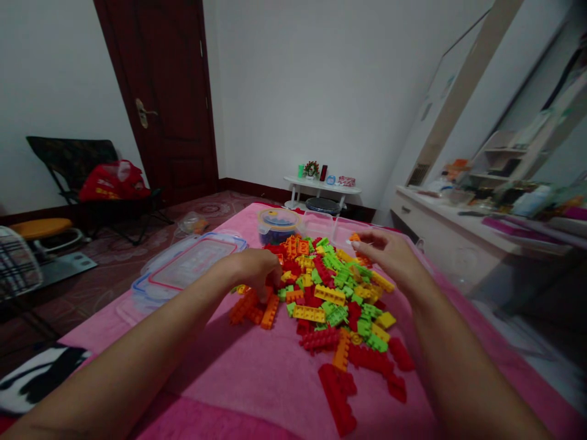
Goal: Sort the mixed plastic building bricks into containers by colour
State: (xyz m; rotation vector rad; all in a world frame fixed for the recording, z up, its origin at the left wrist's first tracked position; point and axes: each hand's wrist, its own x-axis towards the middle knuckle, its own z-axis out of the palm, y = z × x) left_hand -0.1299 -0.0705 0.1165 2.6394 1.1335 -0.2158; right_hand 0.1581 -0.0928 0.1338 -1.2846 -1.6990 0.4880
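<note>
A pile of plastic building bricks in red, orange, yellow and green lies on a pink cloth. My left hand rests at the pile's left edge, fingers curled down into the orange and red bricks. My right hand hovers over the pile's far right side, fingers pinched on a small orange brick. A round clear tub with dark blue bricks inside stands just behind the pile.
Clear container lids with red and blue rims lie left of the pile. A small white table stands by the far wall. A dark door, a folding chair and a cluttered dresser surround the cloth.
</note>
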